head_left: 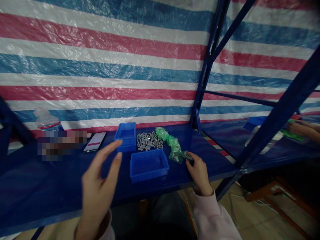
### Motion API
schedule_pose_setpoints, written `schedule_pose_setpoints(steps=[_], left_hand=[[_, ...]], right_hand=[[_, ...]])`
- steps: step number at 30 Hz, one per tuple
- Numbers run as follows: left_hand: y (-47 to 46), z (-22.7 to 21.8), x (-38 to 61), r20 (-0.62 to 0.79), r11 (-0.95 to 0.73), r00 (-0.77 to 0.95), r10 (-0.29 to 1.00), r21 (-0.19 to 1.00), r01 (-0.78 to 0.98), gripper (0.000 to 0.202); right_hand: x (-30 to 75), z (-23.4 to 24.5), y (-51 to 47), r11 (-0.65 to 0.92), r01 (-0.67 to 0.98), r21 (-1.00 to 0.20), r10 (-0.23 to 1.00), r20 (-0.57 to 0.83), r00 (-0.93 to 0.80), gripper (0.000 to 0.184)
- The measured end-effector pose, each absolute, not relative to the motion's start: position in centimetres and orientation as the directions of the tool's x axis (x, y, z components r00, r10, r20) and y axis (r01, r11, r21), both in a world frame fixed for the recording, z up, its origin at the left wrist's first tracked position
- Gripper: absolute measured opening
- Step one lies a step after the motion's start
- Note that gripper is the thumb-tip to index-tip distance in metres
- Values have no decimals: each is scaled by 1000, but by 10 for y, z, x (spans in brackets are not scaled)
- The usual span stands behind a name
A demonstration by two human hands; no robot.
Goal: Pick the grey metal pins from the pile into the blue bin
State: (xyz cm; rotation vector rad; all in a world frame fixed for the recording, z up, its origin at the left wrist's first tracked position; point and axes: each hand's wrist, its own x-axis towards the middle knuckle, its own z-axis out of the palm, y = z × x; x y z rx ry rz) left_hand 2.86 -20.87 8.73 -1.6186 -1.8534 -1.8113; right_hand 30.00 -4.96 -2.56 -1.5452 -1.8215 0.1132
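Note:
My left hand [101,185] is raised over the table's near side, thumb and fingers apart, holding nothing. My right hand [198,168] rests at the right with its fingers closed on the edge of a small clear greenish plastic bag [176,156] with small metal pieces inside. More green-tinted bags [168,138] lie in a row behind it. Left of those bags is a loose pile of small grey metal cylinders [149,141]. One shallow blue tray [149,165] stands between my hands. A second blue bin [125,135] sits farther back, beside the pile.
A phone [95,142] lies at the left near a plastic bottle [47,121]. Blue metal posts [203,76] frame the blue table [67,186]. Striped plastic sheeting [105,66] hangs behind. At far right, another person's hand [301,130] is near green material.

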Motion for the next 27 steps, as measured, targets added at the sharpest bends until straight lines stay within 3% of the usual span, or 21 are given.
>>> schedule_pose_setpoints(steps=[2,8,14,18,23,27], left_hand=[[-182,65,30,607,-254,-372,702,702,665,36],[-148,5,26,583,-249,-254,772,645,722,30],[-143,-7,19,528,-261,-264,807,721,642,29],[-142,-9,20,503,-267,-255,826,747,609,29],[-140,-12,19,496,-271,-248,832,755,597,29],[-139,-12,19,495,-274,-244,834,755,595,29]], right_hand=[[299,-27,-49,280,822,-495,877,481,-9,37],[300,-34,-42,343,757,-556,849,528,3,36],[295,-25,-36,295,600,-743,848,493,194,39],[277,1,-42,396,404,-825,788,531,312,39],[246,27,-53,524,150,-838,801,545,246,34],[231,31,-59,539,62,-840,825,541,162,30]])
